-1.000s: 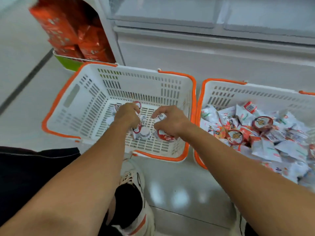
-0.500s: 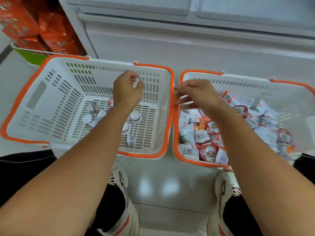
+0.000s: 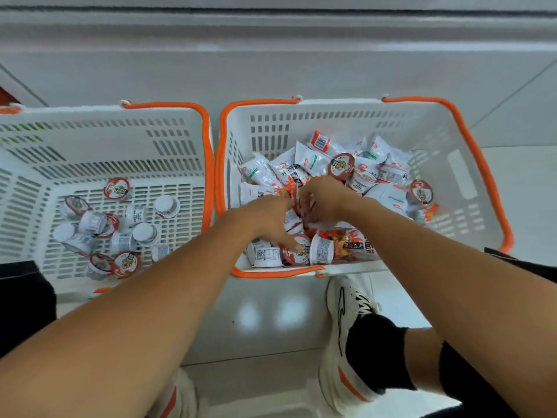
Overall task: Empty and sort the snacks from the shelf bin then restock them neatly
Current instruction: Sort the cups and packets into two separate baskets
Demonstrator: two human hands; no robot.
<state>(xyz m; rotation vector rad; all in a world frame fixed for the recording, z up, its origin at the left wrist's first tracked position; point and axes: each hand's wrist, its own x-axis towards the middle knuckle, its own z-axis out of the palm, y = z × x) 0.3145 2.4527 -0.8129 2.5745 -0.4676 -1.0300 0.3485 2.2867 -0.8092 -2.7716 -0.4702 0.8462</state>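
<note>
Two white slotted baskets with orange rims stand side by side on the floor. The left basket [image 3: 180, 140] holds several small white cups with red lids [image 3: 117, 188]. The right basket [image 3: 446, 137] is piled with white snack packets [image 3: 313, 158], red packets [image 3: 340, 239] and more cups [image 3: 322, 251]. Both hands are down in the right basket's pile, close together. My left hand [image 3: 265, 218] spreads over a cup near the front. My right hand [image 3: 325, 194] digs in with curled fingers. Blur and the pile hide whether either hand holds anything.
A white cabinet front [image 3: 271, 61] rises right behind the baskets. My white shoes [image 3: 346, 303] stand on the pale tiled floor [image 3: 265, 315] just in front of the baskets. Black clothing [image 3: 24, 303] shows at the left edge.
Both hands have left the left basket and moved right into the full one, lowering into its pile. The view has swung right, so the orange bags on the shelf are gone.
</note>
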